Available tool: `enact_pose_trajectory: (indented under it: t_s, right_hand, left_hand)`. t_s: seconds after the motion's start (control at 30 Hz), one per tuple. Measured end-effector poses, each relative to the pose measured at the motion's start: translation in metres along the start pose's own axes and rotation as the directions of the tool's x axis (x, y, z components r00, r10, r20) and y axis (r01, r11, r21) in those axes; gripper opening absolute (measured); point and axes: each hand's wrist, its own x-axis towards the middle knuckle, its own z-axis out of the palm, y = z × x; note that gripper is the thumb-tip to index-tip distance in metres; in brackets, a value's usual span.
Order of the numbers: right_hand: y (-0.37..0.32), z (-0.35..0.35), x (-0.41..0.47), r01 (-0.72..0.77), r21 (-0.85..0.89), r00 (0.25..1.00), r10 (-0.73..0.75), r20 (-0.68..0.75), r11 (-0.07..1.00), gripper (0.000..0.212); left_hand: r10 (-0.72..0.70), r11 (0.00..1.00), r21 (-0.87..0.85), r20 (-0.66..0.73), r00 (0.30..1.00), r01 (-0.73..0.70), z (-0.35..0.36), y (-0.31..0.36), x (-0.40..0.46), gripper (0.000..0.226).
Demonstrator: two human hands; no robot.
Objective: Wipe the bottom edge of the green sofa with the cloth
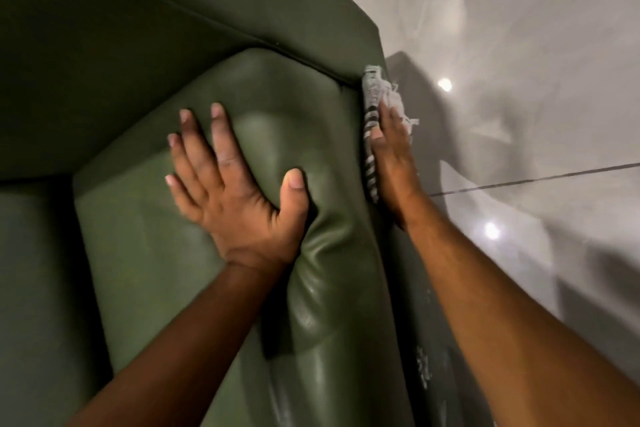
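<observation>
The green sofa (145,45) fills the left and centre of the view, seen from above. My left hand (235,191) lies flat with spread fingers on a green leather seat cushion (166,253), pressing a dent into it. My right hand (391,166) reaches down over the sofa's outer front face and presses a frayed grey cloth with dark stripes (372,97) against that face. The cloth sits between my palm and the sofa, near the sofa's corner. The lowest strip of the sofa is hidden below my hand.
A glossy light-grey tiled floor (519,45) lies to the right, with a dark grout line (536,177) and bright light reflections. White scuff marks (424,371) show on the sofa's face lower down. The sofa arm (242,3) runs across the top.
</observation>
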Motion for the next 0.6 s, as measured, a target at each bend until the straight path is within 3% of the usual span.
enact_pose_trajectory:
  t_s: [0.23,0.33,0.43,0.53,0.6]
  right_hand:
    - [0.046,-0.015,-0.069,-0.119,0.094,0.992,0.115,0.047,0.988,0.061]
    - [0.093,-0.032,-0.141,-0.301,0.211,0.954,0.292,0.071,0.93,0.055]
    - [0.144,-0.045,-0.24,-0.445,0.245,0.894,0.442,0.07,0.862,0.056]
    - [0.179,-0.052,-0.307,-0.518,0.194,0.855,0.512,0.084,0.833,0.076]
    - [0.188,-0.054,-0.331,-0.504,0.167,0.864,0.494,0.101,0.847,0.07]
  left_hand:
    - [-0.041,0.999,-0.004,0.061,0.997,0.041,-0.014,0.004,0.001,0.093]
    - [-0.048,0.989,-0.125,0.233,0.971,0.079,-0.035,0.003,-0.03,0.087]
    - [0.081,0.994,-0.104,0.357,0.931,-0.046,-0.075,-0.006,-0.132,0.084]
    - [0.063,0.996,-0.082,0.294,0.954,-0.041,-0.083,-0.009,-0.19,0.083]
    - [0.049,0.998,-0.056,0.226,0.973,-0.037,-0.075,-0.004,-0.188,0.083]
